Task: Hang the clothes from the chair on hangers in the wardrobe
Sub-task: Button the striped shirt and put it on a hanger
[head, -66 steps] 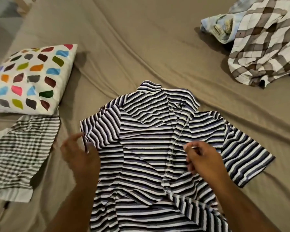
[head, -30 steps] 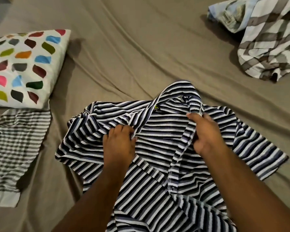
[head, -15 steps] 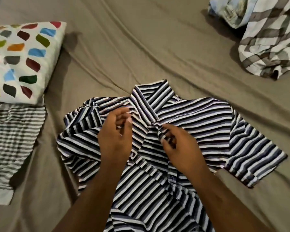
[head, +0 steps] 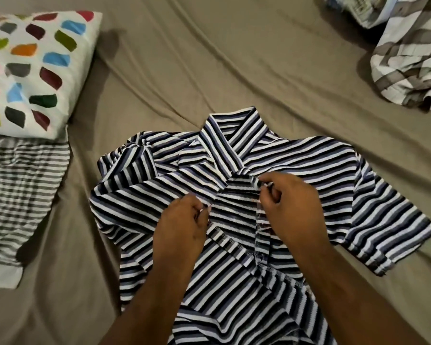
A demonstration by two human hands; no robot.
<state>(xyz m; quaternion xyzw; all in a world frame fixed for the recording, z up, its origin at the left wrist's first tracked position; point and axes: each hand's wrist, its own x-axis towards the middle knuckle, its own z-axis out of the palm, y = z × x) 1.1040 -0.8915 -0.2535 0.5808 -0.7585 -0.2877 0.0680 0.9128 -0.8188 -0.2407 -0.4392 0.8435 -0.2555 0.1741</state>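
A navy, blue and white striped polo shirt point(head: 321, 175) lies front-up on the brown bed sheet point(head: 209, 58), collar toward the far side. Its front is unbuttoned below the collar and the inside shows between the two edges. My left hand point(head: 182, 225) pinches the left edge of the opening. My right hand point(head: 289, 202) pinches the right edge, the button placket, just under the collar. The shirt's left sleeve is bunched and folded over; the right sleeve lies flat. No hanger or wardrobe is in view.
A white pillow with coloured leaf shapes point(head: 33, 70) sits at the far left. A grey-and-white striped garment point(head: 18, 195) lies below it. A brown-and-white checked shirt point(head: 408, 53) is heaped at the top right with a pale blue garment point(head: 358, 11) behind it.
Both hands turned the shirt over and laid it collar-up. They have since moved onto the two edges of the front opening and spread them slightly apart.
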